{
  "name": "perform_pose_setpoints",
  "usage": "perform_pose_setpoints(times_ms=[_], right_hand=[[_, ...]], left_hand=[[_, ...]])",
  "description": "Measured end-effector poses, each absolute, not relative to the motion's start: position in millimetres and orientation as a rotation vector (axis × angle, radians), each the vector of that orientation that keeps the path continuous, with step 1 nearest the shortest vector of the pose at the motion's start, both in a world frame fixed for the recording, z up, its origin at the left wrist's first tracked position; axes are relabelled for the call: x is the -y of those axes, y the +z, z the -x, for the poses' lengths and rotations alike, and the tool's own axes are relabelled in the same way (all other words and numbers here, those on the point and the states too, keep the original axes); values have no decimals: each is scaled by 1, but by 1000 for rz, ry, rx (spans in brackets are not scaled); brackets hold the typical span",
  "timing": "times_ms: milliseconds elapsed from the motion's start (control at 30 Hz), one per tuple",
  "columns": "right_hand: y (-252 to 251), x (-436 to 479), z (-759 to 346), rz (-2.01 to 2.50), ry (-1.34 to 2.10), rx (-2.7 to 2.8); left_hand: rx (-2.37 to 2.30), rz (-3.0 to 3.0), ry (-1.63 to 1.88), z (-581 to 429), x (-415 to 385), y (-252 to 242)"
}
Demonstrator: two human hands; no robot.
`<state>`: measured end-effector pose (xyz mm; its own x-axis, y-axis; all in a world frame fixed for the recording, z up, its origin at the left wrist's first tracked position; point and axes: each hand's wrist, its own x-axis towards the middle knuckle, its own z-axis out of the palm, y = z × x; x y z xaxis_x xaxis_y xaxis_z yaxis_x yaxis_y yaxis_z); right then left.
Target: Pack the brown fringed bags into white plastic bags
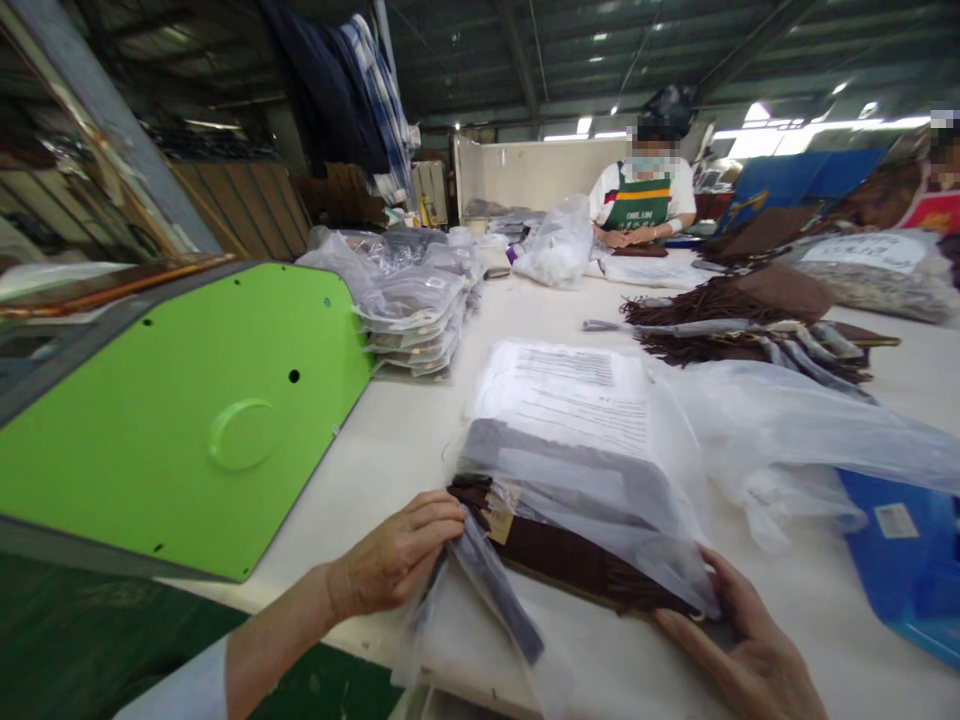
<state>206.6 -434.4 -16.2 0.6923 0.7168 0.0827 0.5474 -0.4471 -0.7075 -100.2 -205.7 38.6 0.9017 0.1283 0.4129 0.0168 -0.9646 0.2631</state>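
Brown cloth (566, 560), in the head view, lying folded along the near side of a clear bag (570, 395), partly under its plastic, on the white table (337, 540) between both hands. Dark fringe at the left end of the cloth, with a tan label (501, 515) just beside it. Printed lines across the far half of the bag, and a grey band nearer the cloth.

Left hand (401, 550) with fingertips closed, pinching plastic at the fringed end; a long grey strip (502, 590) trailing from there toward the near edge of the table. Right hand (750, 640) with thumb and fingers spread about the near right corner of bag and cloth, touching there; cannot tell whether anything is pinched firmly.

Looks like bagging in hand: cloth apparently partway in, bag mouth seemingly on the near side. For the next move, probably best to keep the plastic lifted at both corners and ease the cloth in evenly, without snagging the fringe or bending the label.

Off to the left, a green panel (195, 400), and beyond it a stack of bagged pieces (412, 320). To the right, loose plastic (780, 420), a blue plastic piece (900, 590) and a brown fringed pile (720, 310). At the far side, a co-worker (637, 205).
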Motion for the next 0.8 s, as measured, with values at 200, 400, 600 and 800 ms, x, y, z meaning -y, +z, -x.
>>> perform_pose_setpoints(times_ms=[200,400,600,800], right_hand=[[-19,435,-210,2197,311,974],[-15,434,-206,2215,320,921],[-18,435,-212,2197,317,959],[-16,437,-214,2110,411,957]], left_hand=[[-41,-3180,467,116,195,39],[97,-3245,676,91,199,40],[-60,-3253,965,63,216,20],[-218,-3417,596,65,226,18]])
